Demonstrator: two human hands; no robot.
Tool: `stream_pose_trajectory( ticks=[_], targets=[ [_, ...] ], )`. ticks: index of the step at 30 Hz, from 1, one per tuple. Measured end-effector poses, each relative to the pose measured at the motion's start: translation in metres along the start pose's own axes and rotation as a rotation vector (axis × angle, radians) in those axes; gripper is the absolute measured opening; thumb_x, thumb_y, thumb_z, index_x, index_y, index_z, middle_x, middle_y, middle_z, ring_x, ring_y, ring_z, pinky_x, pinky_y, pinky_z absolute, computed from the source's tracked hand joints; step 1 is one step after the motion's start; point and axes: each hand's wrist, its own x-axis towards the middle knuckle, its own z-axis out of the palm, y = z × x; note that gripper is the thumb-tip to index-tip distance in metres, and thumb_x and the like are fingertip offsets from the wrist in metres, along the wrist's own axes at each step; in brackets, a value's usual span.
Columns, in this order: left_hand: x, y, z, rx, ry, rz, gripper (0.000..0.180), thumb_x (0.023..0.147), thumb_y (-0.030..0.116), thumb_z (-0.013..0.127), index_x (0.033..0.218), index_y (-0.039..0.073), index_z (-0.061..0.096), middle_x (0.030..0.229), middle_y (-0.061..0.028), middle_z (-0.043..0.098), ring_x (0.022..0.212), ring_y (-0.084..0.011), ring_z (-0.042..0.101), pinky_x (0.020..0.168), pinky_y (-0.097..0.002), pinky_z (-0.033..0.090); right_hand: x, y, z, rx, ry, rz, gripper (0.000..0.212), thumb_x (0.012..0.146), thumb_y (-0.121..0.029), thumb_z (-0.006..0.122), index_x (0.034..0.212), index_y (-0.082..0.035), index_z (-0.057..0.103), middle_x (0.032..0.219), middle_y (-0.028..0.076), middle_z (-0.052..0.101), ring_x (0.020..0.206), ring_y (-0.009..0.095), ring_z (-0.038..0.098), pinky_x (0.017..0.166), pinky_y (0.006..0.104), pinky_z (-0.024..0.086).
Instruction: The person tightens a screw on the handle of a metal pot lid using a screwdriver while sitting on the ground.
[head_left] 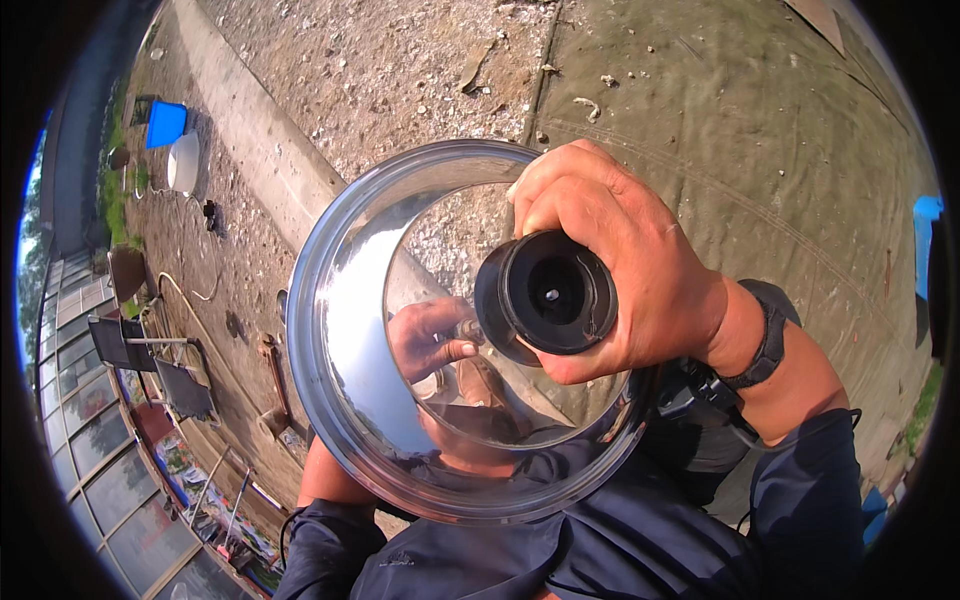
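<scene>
A round pot lid [345, 400] with a shiny metal rim and a clear glass centre is held up in front of my body. My right hand [635, 260] wraps round the black round knob [545, 290] at its middle, thumb below and fingers above. The knob's top is hollow, with a small bright spot deep inside. Through the glass, beneath the lid, my left hand [425, 335] shows near the knob's base. Its thumb and finger are pinched together, and what lies between them is too unclear to name. The rim covers my left wrist.
Concrete and gravelly ground [400, 60] lies ahead, with a greenish-brown tarp [720, 120] on the right. A blue basin [166, 125] and a white container [184, 163] stand far left. Nearer are a folding chair [185, 388] and a hammer-like tool [273, 385]. A windowed building [110, 440] lines the left.
</scene>
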Motion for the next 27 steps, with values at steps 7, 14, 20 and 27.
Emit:
stream_pose_trajectory(
  ticks=[7,14,20,27],
  targets=[
    [0.008,0.013,0.002,0.087,0.132,0.057,0.045,0.081,0.011,0.083,0.123,0.004,0.069,0.102,-0.0170,0.071,0.089,-0.0376,0.069,0.082,-0.0445,0.054,-0.003,-0.003,0.005,0.025,-0.017,-0.035,0.056,0.060,-0.035,0.090,0.098,-0.009,0.059,0.103,0.010,0.059,0.096,0.029,0.059,0.085,0.0392,0.049],
    [0.012,-0.021,0.022,0.130,0.444,-0.025,0.039,0.076,-0.002,0.080,0.113,0.003,0.070,0.094,-0.0140,0.069,0.082,-0.0353,0.069,0.073,-0.0418,0.055,-0.002,-0.003,0.006,-0.051,-0.010,-0.037,0.055,0.059,-0.033,0.090,0.098,-0.008,0.059,0.104,0.011,0.059,0.096,0.030,0.059,0.086,0.0406,0.050],
    [0.006,-0.029,0.024,-0.051,0.282,-0.104,0.041,0.093,0.021,0.068,0.128,0.000,0.063,0.117,-0.0145,0.067,0.103,-0.0257,0.068,0.088,-0.0376,0.056,-0.002,0.001,0.005,-0.120,0.016,-0.043,0.054,0.057,-0.030,0.089,0.097,-0.008,0.060,0.102,0.012,0.059,0.098,0.031,0.060,0.087,0.0410,0.050],
    [0.003,0.020,0.016,-0.190,0.013,-0.045,0.050,0.099,0.029,0.073,0.139,0.002,0.060,0.139,-0.0111,0.064,0.133,-0.0247,0.054,0.113,-0.0405,0.040,-0.002,0.006,0.002,-0.122,0.025,-0.017,0.054,0.056,-0.029,0.089,0.097,-0.008,0.060,0.102,0.012,0.060,0.098,0.031,0.060,0.086,0.0405,0.051]
  ],
)
